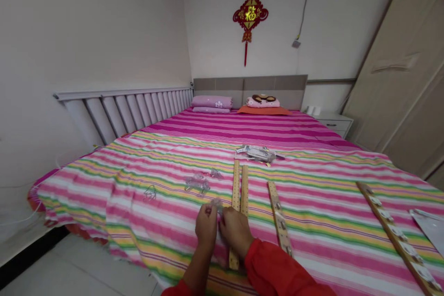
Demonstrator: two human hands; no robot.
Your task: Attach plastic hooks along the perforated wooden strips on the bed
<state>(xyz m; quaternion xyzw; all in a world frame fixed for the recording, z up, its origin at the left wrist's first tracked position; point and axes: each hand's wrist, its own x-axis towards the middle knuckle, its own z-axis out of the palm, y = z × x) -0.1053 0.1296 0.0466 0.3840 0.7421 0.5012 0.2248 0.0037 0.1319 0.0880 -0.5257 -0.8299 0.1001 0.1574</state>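
Both of my hands are close together over the striped bed sheet, pinching a small clear plastic bag [217, 203]. My left hand [206, 225] has its fingers curled at the bag's left side. From the right, my right hand [237, 229] closes on the other side; what lies inside the bag is too small to make out. Two wooden strips with rows of holes [236, 182] lie side by side, partly under my right hand and wrist. Beyond my hands rest several small clear bags [197, 185] with shiny bits in them.
Right of my hands lies a wooden strip with metal pieces [278, 212]; farther right is another strip with white pieces [391, 226] beside a flat clear packet [428, 224]. A pile of packets [258, 153] sits farther back. A thin tangled loop [150, 192] lies left.
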